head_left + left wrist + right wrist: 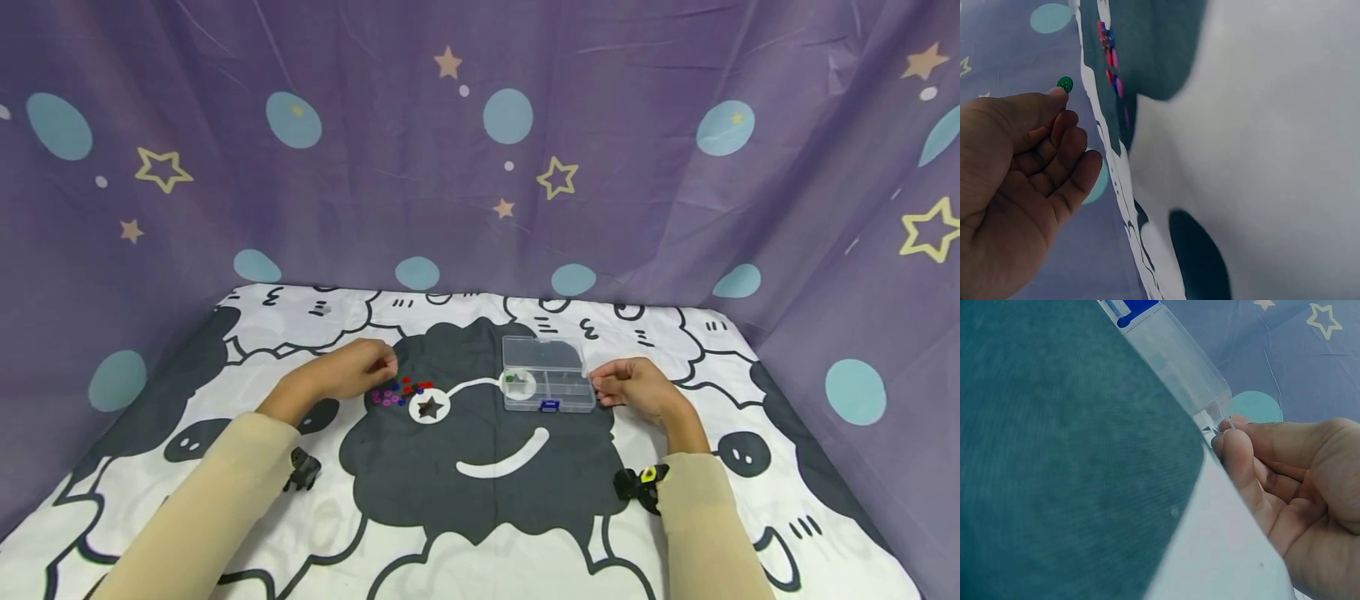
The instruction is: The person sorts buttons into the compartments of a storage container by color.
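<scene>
Held up between the thumb and finger of my left hand (358, 368) is a small green button (1065, 84), round with holes. Below and beside that hand lie several red, blue and pink buttons (406, 389) on the dark patch of the cloth. A clear plastic compartment box (572, 390) with a blue latch (550, 406) stands to the right, its lid (542, 352) tipped back. Something green (510, 379) shows in its left part. My right hand (637, 387) pinches the box's right end with thumb and finger, the other fingers curled behind.
A printed cloth (420, 542) with cartoon sheep covers the table. Behind it and along both sides hangs a purple curtain (405, 200) with stars and dots. Dark wrist devices (640, 486) sit by both sleeves.
</scene>
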Tool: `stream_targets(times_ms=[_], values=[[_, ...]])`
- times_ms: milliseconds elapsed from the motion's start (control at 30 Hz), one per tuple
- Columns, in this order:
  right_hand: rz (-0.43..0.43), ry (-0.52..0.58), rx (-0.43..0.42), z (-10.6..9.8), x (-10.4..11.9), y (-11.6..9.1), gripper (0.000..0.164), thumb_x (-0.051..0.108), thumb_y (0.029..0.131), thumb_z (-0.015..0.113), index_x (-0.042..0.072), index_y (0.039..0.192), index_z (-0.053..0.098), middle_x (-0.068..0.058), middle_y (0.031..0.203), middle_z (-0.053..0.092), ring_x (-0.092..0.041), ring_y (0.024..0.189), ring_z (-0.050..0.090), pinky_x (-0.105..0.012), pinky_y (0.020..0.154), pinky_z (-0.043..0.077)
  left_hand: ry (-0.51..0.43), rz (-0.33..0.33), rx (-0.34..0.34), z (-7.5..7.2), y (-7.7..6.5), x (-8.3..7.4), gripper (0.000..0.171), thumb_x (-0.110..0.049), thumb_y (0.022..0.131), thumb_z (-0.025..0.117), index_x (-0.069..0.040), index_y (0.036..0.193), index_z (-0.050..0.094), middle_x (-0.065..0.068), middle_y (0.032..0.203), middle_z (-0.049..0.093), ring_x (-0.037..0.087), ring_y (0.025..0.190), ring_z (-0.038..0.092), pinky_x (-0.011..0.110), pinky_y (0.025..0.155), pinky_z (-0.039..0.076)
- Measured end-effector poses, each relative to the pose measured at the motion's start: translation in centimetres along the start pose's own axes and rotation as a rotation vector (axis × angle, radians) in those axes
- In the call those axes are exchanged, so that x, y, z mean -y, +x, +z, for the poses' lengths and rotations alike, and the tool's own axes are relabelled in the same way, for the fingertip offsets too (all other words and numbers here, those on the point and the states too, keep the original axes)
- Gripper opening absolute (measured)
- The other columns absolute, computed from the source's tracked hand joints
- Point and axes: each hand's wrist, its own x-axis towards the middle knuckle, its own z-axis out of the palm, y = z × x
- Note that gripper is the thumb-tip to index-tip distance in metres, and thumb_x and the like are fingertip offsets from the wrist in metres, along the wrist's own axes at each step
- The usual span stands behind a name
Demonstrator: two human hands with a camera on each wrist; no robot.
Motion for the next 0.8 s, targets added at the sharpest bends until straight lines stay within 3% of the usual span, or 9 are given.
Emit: stream_targets(times_ms=[433, 800], values=[[-0.006, 0.008, 0.007, 0.0, 0.0, -0.1, 0.024, -0.004, 0.098, 0.063, -0.017, 0.118, 0.062, -0.003, 0.089, 0.068, -0.011, 0.074, 0.067, -0.027, 0.072, 0.059, 0.014, 0.033, -0.039, 0.4, 2.4, -1.7, 0.013, -0.010, 0.103, 0.059, -0.008, 0.092, 0.065, -0.002, 0.079, 0.055, 0.012, 0.070, 0.048, 0.034, 0.069, 0.044], [-0.004, 0.000, 0.003, 0.1, 0.0, -0.2, 0.025, -0.003, 0.098, 0.064, -0.016, 0.119, 0.062, -0.005, 0.091, 0.068, -0.011, 0.075, 0.067, -0.027, 0.072, 0.059, 0.014, 0.045, -0.020, 0.7, 4.6, -3.7, 0.013, -0.013, 0.105, 0.058, -0.010, 0.094, 0.065, -0.001, 0.082, 0.055, 0.013, 0.071, 0.049, 0.035, 0.071, 0.045]])
